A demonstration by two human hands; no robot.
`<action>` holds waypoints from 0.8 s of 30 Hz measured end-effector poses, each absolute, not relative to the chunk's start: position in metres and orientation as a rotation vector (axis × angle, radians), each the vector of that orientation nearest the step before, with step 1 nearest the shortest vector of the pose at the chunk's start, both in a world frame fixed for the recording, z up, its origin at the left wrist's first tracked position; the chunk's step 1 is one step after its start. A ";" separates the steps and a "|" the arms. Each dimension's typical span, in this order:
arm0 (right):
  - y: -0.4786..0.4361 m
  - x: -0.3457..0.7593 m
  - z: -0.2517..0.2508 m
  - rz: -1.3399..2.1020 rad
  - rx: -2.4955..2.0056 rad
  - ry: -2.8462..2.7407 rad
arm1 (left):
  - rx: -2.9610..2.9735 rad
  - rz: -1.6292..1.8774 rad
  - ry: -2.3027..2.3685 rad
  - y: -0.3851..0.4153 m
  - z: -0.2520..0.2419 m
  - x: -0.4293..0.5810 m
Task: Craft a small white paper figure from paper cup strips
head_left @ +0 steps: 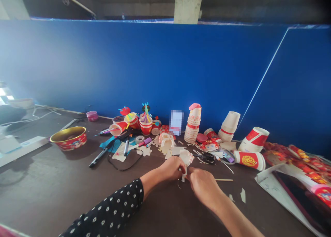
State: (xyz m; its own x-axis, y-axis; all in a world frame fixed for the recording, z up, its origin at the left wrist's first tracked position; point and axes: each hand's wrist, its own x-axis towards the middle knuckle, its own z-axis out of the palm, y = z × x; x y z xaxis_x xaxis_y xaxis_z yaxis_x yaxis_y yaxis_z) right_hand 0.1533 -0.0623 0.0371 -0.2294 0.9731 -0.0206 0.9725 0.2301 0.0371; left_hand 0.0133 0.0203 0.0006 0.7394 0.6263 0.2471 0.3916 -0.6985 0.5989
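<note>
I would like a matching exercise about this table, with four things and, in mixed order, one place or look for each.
1. Round bowl
2. Wooden stick
3. Cut paper piece
4. Tall cup stack

A. Sticking out to the right of the right hand
B. Topped with a pink piece
C. Between the left hand and the right hand
D. Gold inside, red and patterned outside

Right pairs: 1-D, 2-A, 3-C, 4-B

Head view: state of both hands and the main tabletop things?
Left hand: pinching cut paper cup.
Right hand: fingertips beside it, grip unclear.
Tall cup stack: nested, standing.
Gold-emblem cup: on its side.
Gold-rimmed bowl: upright, open.
Black scissors: lying down, blades unclear.
Flat device: screen dark.
</note>
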 end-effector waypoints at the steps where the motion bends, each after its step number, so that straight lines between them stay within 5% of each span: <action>1: -0.062 0.153 0.037 0.036 1.903 2.450 | 2.421 0.594 0.766 0.020 0.001 0.013; 24: -0.064 0.157 0.038 -0.011 1.925 2.447 | 2.503 0.464 0.935 0.010 0.006 0.019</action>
